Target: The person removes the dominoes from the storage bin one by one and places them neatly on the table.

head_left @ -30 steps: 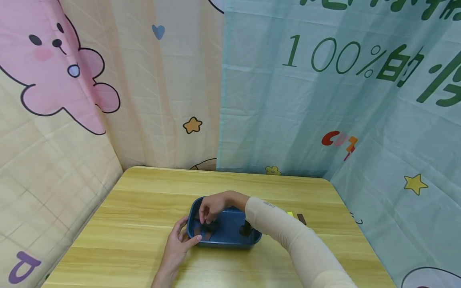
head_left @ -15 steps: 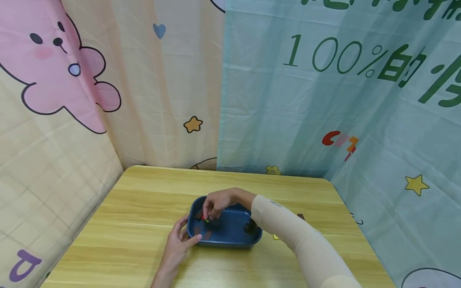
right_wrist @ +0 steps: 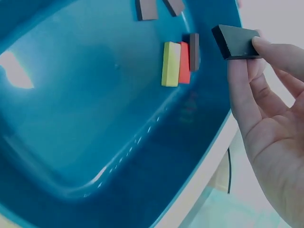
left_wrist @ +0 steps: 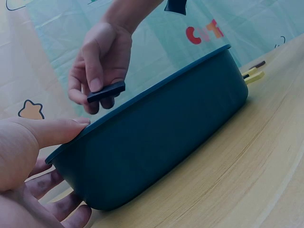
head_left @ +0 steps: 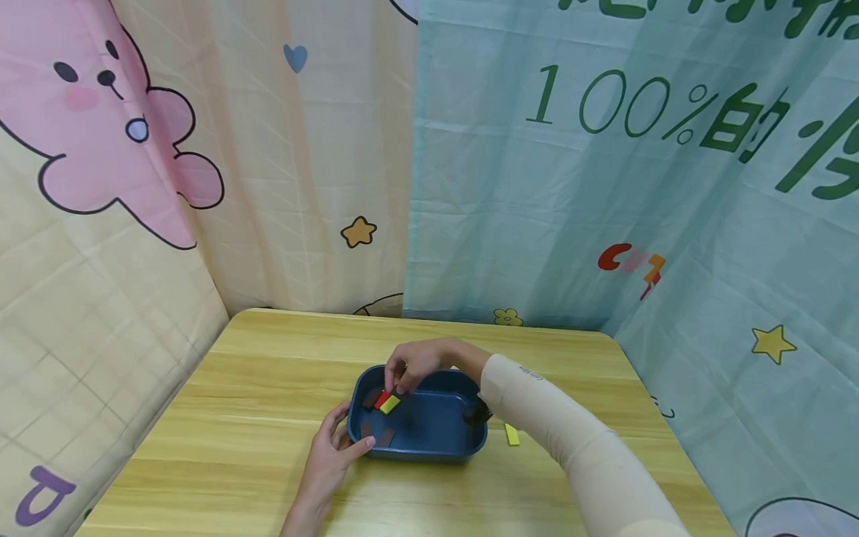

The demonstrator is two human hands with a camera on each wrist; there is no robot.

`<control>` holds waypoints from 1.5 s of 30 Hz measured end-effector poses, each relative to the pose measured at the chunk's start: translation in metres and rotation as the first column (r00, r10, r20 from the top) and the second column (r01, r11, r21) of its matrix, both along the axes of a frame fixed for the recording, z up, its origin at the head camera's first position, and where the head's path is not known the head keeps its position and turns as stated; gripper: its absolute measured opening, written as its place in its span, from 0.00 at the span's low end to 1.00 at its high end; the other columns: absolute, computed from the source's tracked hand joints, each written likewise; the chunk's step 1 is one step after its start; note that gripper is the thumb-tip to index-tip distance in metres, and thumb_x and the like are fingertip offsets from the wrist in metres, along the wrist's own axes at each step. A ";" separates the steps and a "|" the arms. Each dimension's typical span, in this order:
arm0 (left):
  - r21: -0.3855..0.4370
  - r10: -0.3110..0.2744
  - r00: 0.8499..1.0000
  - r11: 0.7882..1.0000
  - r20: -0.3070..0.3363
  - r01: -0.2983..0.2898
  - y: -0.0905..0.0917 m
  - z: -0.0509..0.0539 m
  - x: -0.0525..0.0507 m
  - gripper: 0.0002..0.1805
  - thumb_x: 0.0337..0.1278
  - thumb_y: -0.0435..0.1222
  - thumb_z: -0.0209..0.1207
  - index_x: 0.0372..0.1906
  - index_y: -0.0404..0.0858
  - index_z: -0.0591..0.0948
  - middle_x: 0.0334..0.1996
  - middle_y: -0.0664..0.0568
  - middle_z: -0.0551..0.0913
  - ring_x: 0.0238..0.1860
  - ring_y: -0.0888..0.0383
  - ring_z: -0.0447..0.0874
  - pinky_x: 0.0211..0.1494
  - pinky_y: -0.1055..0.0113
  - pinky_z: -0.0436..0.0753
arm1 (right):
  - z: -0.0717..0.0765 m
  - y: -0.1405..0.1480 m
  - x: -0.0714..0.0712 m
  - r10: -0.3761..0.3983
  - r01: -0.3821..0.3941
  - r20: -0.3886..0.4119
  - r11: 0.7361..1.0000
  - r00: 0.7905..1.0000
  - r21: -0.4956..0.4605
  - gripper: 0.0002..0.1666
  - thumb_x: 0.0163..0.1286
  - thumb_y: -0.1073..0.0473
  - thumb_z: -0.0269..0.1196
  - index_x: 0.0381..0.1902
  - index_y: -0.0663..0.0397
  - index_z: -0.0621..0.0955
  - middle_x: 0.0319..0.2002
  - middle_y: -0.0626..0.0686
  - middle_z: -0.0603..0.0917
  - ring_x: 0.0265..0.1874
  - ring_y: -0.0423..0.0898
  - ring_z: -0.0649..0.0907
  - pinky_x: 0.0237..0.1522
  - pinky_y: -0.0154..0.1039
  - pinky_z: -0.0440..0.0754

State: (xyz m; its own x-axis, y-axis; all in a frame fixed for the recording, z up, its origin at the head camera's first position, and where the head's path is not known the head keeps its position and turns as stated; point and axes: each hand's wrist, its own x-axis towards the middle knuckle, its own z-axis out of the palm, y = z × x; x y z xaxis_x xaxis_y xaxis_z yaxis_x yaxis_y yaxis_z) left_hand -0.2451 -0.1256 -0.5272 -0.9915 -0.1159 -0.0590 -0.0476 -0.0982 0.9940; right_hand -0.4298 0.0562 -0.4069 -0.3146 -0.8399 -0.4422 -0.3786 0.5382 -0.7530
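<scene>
A blue basin (head_left: 429, 452) stands on the table. The left hand (head_left: 330, 456) grips its left end, thumb over the rim and fingers against the outer wall. Above the basin's far left part is the right hand (head_left: 417, 364), pinching a small black block (right_wrist: 236, 42) between thumb and fingers. In the right wrist view, a yellow block (right_wrist: 171, 64), a red block (right_wrist: 185, 62) and a dark block (right_wrist: 194, 52) lie side by side inside the basin, with two brown blocks (right_wrist: 147, 9) (right_wrist: 174, 6) apart from them.
On the wooden table (head_left: 268, 373), a yellow block (head_left: 512, 435) lies right of the basin, and the left wrist view shows a dark piece (left_wrist: 257, 64) near it. Printed curtains (head_left: 315, 164) hang behind the table. The right sleeve (head_left: 570, 440) crosses over the basin's right end.
The right hand has moved up and to the right from low in the basin. The red and yellow blocks, hidden a second ago, now show inside. The left hand has kept its place.
</scene>
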 end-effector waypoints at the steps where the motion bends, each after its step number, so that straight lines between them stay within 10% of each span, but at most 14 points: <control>1: -0.001 0.001 1.000 1.000 -0.001 -0.001 0.000 0.000 0.000 0.45 0.60 0.27 0.71 0.78 0.36 0.61 0.77 0.37 0.59 0.73 0.37 0.66 0.59 0.67 0.79 | 0.002 0.003 0.000 -0.007 0.007 -0.003 1.000 1.000 -0.004 0.10 0.73 0.74 0.61 0.48 0.71 0.85 0.37 0.51 0.85 0.35 0.44 0.82 0.46 0.44 0.87; 45: -0.037 0.016 1.000 0.999 0.023 -0.015 0.000 0.001 -0.004 0.47 0.59 0.26 0.71 0.80 0.36 0.59 0.77 0.35 0.58 0.71 0.37 0.66 0.63 0.67 0.78 | -0.015 0.121 0.005 -0.287 0.290 0.040 0.945 0.957 -0.151 0.09 0.74 0.72 0.61 0.49 0.71 0.82 0.38 0.54 0.81 0.33 0.45 0.80 0.42 0.41 0.85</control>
State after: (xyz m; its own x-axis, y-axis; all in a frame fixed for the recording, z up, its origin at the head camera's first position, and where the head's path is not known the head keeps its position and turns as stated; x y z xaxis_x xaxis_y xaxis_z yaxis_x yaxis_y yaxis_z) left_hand -0.2488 -0.1260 -0.5265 -0.9880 -0.1335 -0.0772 -0.0694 -0.0626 0.9956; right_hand -0.4243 0.1776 -0.4221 -0.5474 -0.7724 -0.3221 -0.2108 0.4997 -0.8401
